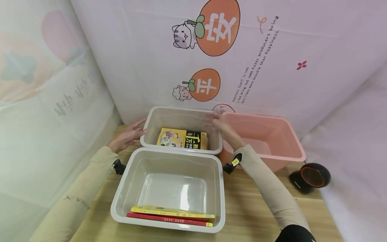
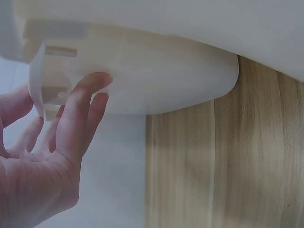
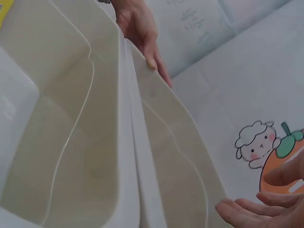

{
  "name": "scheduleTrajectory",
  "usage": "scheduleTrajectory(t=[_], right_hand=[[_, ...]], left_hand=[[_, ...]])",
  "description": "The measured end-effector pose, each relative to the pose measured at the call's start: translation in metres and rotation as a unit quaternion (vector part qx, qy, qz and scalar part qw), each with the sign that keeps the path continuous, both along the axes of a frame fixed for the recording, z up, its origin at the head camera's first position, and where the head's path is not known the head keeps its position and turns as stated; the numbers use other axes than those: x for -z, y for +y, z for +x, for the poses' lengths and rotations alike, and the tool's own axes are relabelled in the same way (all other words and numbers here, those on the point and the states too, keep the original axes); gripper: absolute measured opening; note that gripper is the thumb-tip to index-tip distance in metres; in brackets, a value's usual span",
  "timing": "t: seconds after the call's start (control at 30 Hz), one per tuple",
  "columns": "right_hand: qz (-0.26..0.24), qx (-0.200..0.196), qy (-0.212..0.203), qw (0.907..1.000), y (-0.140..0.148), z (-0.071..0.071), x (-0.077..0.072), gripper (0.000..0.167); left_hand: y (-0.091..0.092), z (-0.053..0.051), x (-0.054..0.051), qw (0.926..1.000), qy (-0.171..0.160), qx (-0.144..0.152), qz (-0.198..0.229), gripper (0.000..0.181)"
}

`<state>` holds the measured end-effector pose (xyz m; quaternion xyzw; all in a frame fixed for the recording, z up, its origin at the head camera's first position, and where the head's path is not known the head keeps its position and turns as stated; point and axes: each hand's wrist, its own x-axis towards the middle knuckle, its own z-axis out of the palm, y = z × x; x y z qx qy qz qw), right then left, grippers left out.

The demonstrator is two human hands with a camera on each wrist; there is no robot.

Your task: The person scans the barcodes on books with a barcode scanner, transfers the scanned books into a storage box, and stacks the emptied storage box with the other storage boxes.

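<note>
Just in front of the left hand (image 1: 126, 137) and right hand (image 1: 219, 122), the near bin (image 1: 178, 161) holds two thin books (image 1: 172, 215); past it, between the hands, is the far bin (image 1: 181, 117) with a yellow book (image 1: 173, 137) inside, and the step seems to be getting a hold on it. The left hand, loosely spread, touches its left rim; the right, fingers apart and gripping nothing, hangs at the right rim, beside the pink bin (image 1: 260, 127), and likely needs to close there next.
</note>
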<state>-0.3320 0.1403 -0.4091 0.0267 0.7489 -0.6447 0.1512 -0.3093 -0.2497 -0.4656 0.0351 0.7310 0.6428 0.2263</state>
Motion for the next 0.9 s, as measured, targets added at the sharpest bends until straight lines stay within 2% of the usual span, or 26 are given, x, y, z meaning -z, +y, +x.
scheduleTrajectory(t=[0.1,0.3,0.5,0.67,0.9], right_hand=[[0.002,-0.029,0.019,0.9994,-0.001,0.004,-0.008,0.049],[-0.037,-0.060,-0.013,0.9974,0.000,0.009,-0.010,0.049],[-0.040,-0.086,-0.015,0.9954,0.004,0.017,-0.012,0.050],[-0.032,-0.119,0.010,0.9923,0.005,0.028,-0.018,0.048],[0.012,-0.168,0.038,0.9849,0.005,0.049,-0.023,0.050]], left_hand=[[-0.001,-0.001,-0.002,1.0000,0.003,0.001,-0.001,0.076],[-0.001,-0.001,-0.002,1.0000,0.001,0.004,-0.005,0.075],[-0.001,0.000,-0.002,0.9999,0.003,0.003,-0.010,0.073],[-0.001,0.000,-0.002,0.9999,0.003,0.005,-0.011,0.073],[0.000,0.001,-0.003,0.9999,0.006,0.007,-0.011,0.074]])
